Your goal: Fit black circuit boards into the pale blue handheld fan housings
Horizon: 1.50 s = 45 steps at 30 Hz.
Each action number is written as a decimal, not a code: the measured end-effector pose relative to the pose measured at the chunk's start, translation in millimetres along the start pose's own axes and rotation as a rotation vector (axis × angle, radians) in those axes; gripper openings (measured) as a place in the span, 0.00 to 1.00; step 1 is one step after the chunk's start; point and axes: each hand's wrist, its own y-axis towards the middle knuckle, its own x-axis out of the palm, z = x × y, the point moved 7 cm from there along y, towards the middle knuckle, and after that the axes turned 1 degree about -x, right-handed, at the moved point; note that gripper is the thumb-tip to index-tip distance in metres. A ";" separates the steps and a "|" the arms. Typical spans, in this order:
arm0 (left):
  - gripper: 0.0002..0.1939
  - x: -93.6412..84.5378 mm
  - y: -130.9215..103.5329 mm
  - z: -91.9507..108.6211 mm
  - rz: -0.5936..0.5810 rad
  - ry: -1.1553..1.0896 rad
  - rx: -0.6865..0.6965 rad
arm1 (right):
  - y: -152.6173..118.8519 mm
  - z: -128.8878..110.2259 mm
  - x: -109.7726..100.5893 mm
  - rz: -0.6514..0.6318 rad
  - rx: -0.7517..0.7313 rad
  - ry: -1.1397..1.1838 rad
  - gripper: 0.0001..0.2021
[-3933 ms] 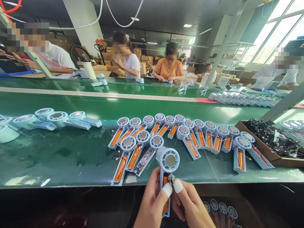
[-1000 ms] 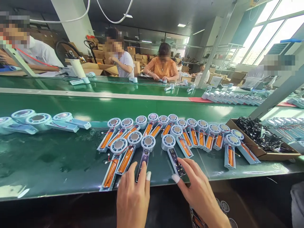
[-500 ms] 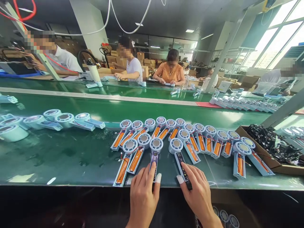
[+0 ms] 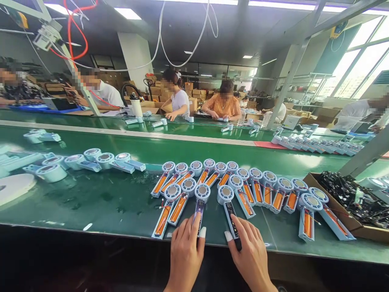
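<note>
My left hand [image 4: 187, 247] holds the handle end of a light blue round-headed unit [image 4: 202, 192] with a dark circuit board in its handle, index finger on the board. My right hand [image 4: 249, 243] grips a similar unit [image 4: 225, 194] to the right, its index finger also on the dark board. Both thumbs wear white finger covers. Around them, several light blue units with orange batteries and thin red wires lie in a curved row, such as one unit [image 4: 178, 209] at the left and another [image 4: 307, 221] at the right.
At the right, a cardboard box [image 4: 337, 202] holds dark parts. More blue units [image 4: 105, 160] lie at the left near a white disc [image 4: 15, 187]. Beyond the green bench [image 4: 100, 211], several people work across the line. A slanted metal post [image 4: 288, 75] rises at the right.
The view has tilted up and turned left, showing another person and a white disc at the left. My hands stay on the same two units.
</note>
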 end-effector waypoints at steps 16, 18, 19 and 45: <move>0.24 1.3 8.3 -10.8 -0.052 -0.016 0.002 | 5.0 7.5 11.1 -0.165 -0.019 0.003 0.35; 0.23 1.9 7.6 -11.5 -0.033 -0.014 0.031 | 2.8 8.2 13.5 -0.183 -0.023 0.009 0.36; 0.22 2.3 6.8 -11.9 -0.027 -0.014 0.037 | 1.9 8.4 14.4 -0.190 -0.012 0.013 0.36; 0.25 1.6 18.8 -10.6 -0.162 0.026 -0.035 | -4.9 12.1 15.1 -0.175 -0.026 -0.025 0.33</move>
